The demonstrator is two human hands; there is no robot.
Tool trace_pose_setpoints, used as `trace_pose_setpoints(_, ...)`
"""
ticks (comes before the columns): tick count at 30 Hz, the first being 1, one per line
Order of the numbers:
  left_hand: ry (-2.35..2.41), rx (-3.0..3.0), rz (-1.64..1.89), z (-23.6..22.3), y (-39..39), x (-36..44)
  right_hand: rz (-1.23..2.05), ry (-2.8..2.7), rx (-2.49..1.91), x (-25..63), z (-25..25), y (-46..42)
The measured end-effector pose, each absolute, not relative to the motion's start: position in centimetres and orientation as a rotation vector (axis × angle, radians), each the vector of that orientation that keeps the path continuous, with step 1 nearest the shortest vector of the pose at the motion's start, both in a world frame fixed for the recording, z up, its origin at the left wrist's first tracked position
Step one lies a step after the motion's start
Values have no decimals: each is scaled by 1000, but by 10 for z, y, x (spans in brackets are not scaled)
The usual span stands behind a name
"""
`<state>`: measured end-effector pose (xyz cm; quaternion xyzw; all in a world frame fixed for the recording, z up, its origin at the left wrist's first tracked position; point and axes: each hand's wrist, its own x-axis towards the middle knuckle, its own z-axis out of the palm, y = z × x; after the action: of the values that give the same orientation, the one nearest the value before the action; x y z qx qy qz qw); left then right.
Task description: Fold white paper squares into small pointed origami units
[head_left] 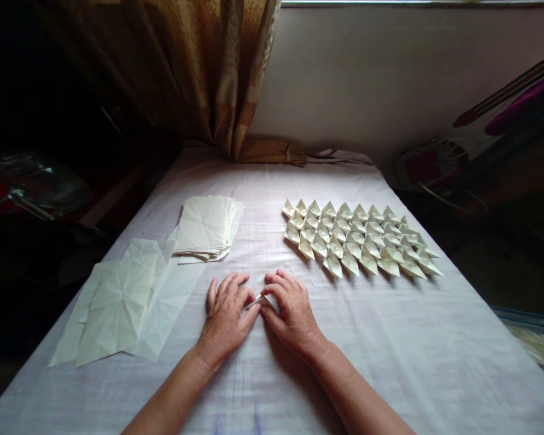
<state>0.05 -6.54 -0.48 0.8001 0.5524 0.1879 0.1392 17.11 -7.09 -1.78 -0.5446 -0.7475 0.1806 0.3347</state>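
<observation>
A small folded piece of white paper [261, 300] is pinched between both hands at the near middle of the cloth-covered table. My left hand [226, 311] grips its left end with thumb and index finger, the other fingers resting on the cloth. My right hand [292, 307] closes on its right end in the same way. The fingers cover much of the folded paper. To the right, beyond my right hand, several folded paper boats [356, 238] stand in close rows.
A stack of creased paper sheets [204, 226] lies beyond my left hand. Looser creased sheets [120, 296] overlap at the left. A pale cloth [263, 181] covers the table. A brown patterned curtain [226, 78] hangs at the far edge. A clear plastic bag [532, 338] sits low at the right.
</observation>
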Motion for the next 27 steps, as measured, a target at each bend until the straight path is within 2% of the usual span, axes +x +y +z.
trace_pose_setpoints(14, 1320, 2204, 884, -7, -39, 4, 503, -1646, -1390, 176, -15, -62)
trace_pose_setpoints(27, 1168, 2136, 832, 5, -37, -2, 647, -1735, -1315, 179, -3, -61)
